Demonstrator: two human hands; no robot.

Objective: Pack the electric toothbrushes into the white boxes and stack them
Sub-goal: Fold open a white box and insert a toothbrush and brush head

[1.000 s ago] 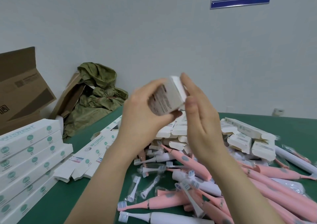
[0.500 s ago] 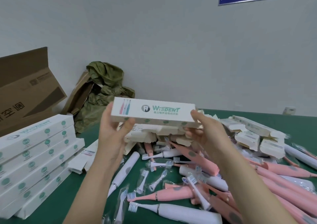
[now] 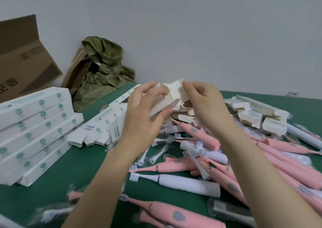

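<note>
Right, both hands are up over the heap, working one white box [image 3: 167,99] open at its end. The left hand [image 3: 144,116] has its grip pinched on the carton body, thumb underneath and fingers over the top, while the right hand [image 3: 202,105] nips the raised end flap between thumb and forefinger. The box is held clear of the tabletop [image 3: 83,172], above the pile of empty cartons [image 3: 184,116].

To do this well, I'd say hold lightly: thin card like that should buckle if the left squeezes. Peel the flap fully back, square the mouth, then feed a brush in handle first.

Plenty to pick from below: pink toothbrushes [image 3: 200,137] fanned out to the right, a white toothbrush [image 3: 184,184] lying nearest. Loose brush heads [image 3: 153,159] sit between them, easy to snag. Over on the left, the stack of packed boxes [image 3: 34,128] waits, with more flat cartons [image 3: 108,126] beside it.
</note>
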